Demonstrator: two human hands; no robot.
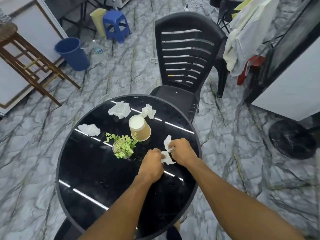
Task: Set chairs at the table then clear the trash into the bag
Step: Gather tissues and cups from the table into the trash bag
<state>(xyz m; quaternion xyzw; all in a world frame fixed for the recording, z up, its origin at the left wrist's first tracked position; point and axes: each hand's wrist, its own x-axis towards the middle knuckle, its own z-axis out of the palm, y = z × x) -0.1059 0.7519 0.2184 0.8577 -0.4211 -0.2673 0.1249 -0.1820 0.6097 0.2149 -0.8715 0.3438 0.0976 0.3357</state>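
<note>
Pinched between the curled left hand [152, 164] and right hand [183, 151] near the right edge of the round glossy black tabletop [97, 170], a crumpled white paper tissue [167, 157] could be torn and scraps dropped if pulled apart.

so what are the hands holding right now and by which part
One crumpled white tissue, pinched by both: left hand at its lower end, right hand near its middle.

Glossy black table [86, 170], white tissues [119, 110], tan cup [141, 131]
</note>
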